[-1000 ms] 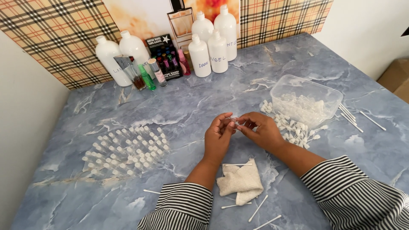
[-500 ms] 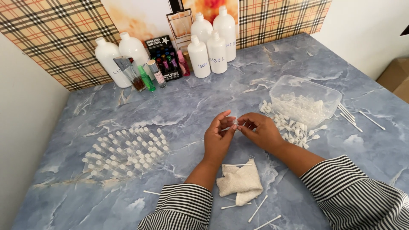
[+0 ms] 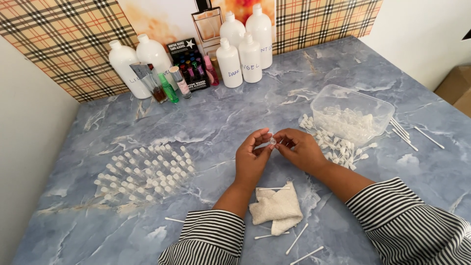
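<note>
step: fitting small part onto tiny clear vial (image 3: 272, 141), judged
left hand (image 3: 251, 159): pinch grip on vial
right hand (image 3: 300, 149): fingertips pinch its end
vial: above counter (image 3: 235, 118), between hands
next: needs steady press, then set with capped vials (image 3: 144, 172)

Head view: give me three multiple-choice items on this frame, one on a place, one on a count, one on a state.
1. Where is the folded white cloth?
A. Between the forearms, near the table's front edge
B. Beside the bottles
C. Inside the tub

2. How many large white bottles stand at the back?
A. Three
B. Six
C. Nine

3. How is the tiny clear vial held?
A. Lying on the table
B. Pinched between the fingers of both hands
C. In the left hand alone

Answers: 1 A, the cloth lies just below the left hand and right hand. 2 B, two stand left and four right. 3 B, both hands' fingers meet on it above the marbled table.
</note>
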